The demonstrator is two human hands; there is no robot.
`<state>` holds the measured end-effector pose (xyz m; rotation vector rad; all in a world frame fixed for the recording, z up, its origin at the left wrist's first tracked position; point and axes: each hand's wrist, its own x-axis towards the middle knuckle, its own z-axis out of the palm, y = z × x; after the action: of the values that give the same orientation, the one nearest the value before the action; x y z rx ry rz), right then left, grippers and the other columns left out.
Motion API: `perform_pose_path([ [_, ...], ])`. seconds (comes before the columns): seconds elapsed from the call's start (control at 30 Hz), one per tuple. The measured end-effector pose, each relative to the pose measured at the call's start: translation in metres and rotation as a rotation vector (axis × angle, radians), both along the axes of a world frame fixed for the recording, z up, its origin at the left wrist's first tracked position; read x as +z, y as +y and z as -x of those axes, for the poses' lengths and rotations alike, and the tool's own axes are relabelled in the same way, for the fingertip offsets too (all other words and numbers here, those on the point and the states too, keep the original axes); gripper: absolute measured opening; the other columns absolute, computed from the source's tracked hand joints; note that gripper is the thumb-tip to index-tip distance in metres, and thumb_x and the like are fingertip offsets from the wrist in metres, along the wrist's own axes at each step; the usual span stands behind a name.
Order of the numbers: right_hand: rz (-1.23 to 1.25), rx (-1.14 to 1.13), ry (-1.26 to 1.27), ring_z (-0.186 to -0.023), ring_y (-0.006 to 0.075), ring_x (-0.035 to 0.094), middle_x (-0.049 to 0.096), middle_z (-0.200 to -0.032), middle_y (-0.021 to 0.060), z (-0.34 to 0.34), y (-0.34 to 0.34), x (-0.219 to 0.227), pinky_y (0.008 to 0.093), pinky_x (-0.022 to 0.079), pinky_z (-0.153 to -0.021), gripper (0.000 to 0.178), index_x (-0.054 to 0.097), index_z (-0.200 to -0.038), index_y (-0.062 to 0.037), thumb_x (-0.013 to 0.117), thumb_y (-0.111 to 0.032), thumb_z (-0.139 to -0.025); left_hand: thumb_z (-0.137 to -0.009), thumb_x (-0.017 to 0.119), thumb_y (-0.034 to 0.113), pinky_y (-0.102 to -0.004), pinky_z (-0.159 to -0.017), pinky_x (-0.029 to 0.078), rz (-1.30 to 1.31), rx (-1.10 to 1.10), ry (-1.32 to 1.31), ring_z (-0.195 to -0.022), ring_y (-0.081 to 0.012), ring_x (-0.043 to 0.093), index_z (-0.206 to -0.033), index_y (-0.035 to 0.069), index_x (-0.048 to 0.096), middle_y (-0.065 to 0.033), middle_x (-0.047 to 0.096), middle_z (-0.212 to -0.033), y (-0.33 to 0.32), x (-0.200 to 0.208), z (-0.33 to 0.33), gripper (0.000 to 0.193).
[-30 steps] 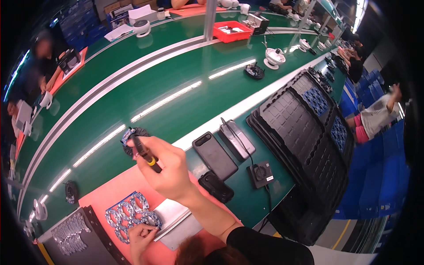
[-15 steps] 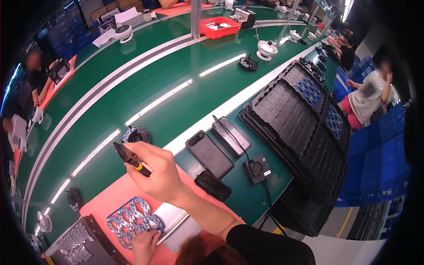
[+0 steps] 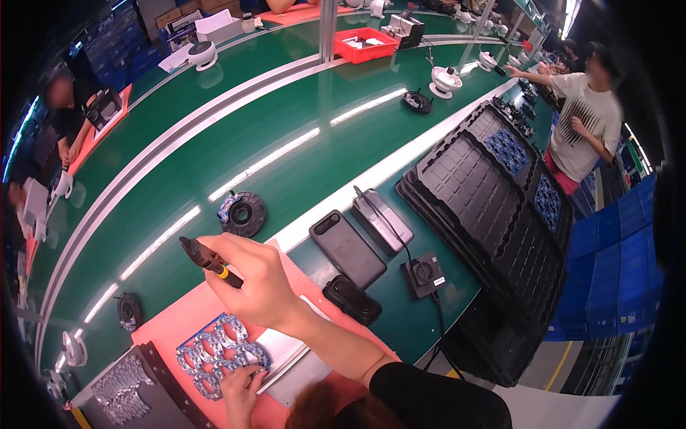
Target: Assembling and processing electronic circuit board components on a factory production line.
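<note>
My right hand (image 3: 259,279) is closed round a pair of pliers (image 3: 209,262) with black jaws and a yellow band on the handle, raised above the work mat. The jaws point up and left, toward the green belt. Lower down, my left hand (image 3: 241,387) pinches the near right edge of a blue-and-silver circuit board panel (image 3: 207,343) with several ring-shaped boards. The panel lies on the pink mat (image 3: 161,330). A white sheet and a metal bar (image 3: 282,372) lie beside it, partly under my right forearm.
On the green belt (image 3: 300,179) sits a black round housing (image 3: 246,214) with a small board. A dark tray (image 3: 153,372) of silvery boards lies left. Right are a power bank (image 3: 348,249), a small fan box (image 3: 424,274) and stacked black trays (image 3: 471,193). A co-worker (image 3: 589,114) stands beyond.
The view has shifted slightly. The black round housing has moved a little rightward and shows more fully. The co-worker at right now stretches an arm toward the belt. My hands keep their hold.
</note>
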<state>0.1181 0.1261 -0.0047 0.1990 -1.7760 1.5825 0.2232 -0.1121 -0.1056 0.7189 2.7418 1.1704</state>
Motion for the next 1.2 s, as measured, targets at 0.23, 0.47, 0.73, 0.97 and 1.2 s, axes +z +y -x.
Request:
perform_pose_path([
  [0.23, 0.002, 0.011, 0.0, -0.071, 0.0207, 0.068, 0.065, -0.084, 0.012, 0.0, -0.001, 0.004, 0.0308, 0.054, -0.064, 0.031, 0.063, -0.109, 0.0044, 0.068, 0.007, -0.078, -0.071, 0.083, 0.0, -0.0282, -0.048, 0.025, -0.117, 0.065, -0.138, -0.049, -0.0094, 0.036, -0.082, 0.003, 0.074, -0.0006, 0.043, -0.055, -0.007, -0.005, 0.002, 0.015],
  [0.47, 0.014, 0.026, -0.008, -0.068, 0.0196, 0.066, 0.064, -0.081, 0.0111, -0.001, -0.001, 0.004, 0.0304, 0.053, -0.063, 0.03, 0.063, -0.108, 0.0038, 0.068, 0.008, -0.078, -0.071, 0.082, 0.001, -0.0274, -0.049, 0.024, -0.179, 0.072, -0.202, -0.049, -0.0079, 0.035, -0.081, 0.003, 0.074, 0.0012, 0.042, -0.053, -0.014, -0.015, 0.005, 0.013],
  [0.73, -0.001, -0.009, 0.031, -0.064, 0.0172, 0.062, 0.063, -0.079, 0.0092, -0.002, 0.003, 0.006, 0.028, 0.049, -0.057, 0.028, 0.064, -0.108, 0.0031, 0.065, 0.007, -0.081, -0.069, 0.083, 0.0, -0.0262, -0.049, 0.026, -0.235, 0.052, -0.264, -0.049, -0.0068, 0.036, -0.082, 0.002, 0.075, 0.0025, 0.042, -0.053, -0.02, -0.016, 0.004, 0.015],
  [0.97, 0.025, 0.005, 0.005, -0.062, 0.011, 0.06, 0.064, -0.079, 0.0078, -0.005, 0.005, 0.008, 0.0247, 0.044, -0.052, 0.028, 0.066, -0.111, 0.0018, 0.063, 0.009, -0.084, -0.069, 0.082, -0.002, -0.0251, -0.048, 0.026, -0.28, 0.052, -0.326, -0.049, -0.0063, 0.036, -0.082, 0.001, 0.075, 0.0029, 0.043, -0.053, -0.022, -0.017, 0.005, 0.015],
  [1.2, 0.041, 0.006, -0.013, -0.068, 0.0189, 0.061, 0.064, -0.082, 0.0099, -0.007, 0.01, 0.011, 0.0305, 0.047, -0.058, 0.028, 0.064, -0.111, 0.0011, 0.064, 0.005, -0.083, -0.071, 0.08, -0.003, -0.0242, -0.047, 0.026, -0.299, 0.058, -0.328, -0.049, -0.0046, 0.039, -0.082, 0.0, 0.076, 0.0018, 0.05, -0.055, -0.021, -0.014, 0.007, 0.012],
])
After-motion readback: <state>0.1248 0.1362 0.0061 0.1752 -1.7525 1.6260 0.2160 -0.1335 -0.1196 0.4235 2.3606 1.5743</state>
